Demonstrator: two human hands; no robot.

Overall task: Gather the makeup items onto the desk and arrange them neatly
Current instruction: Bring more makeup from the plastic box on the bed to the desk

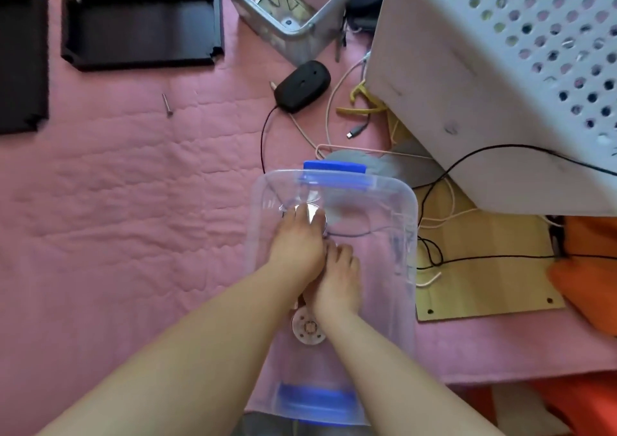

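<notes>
As both hands reach into the clear box (405, 235) to get makeup out, the left hand (295, 245) fingers (300, 213) press on a round silver case (315, 217); the right hand (339, 277) fingers curl, holding what I cannot tell.

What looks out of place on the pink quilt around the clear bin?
A loose metal screw lies alone on the pink quilted cover, left of the upturned black computer mouse. Tangled black and pink cables sprawl right of the clear plastic bin.

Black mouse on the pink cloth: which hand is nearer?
Left. The left hand is inside the clear bin, at its far end, closer to the black mouse. The right hand sits beside it, further back toward the person.
</notes>
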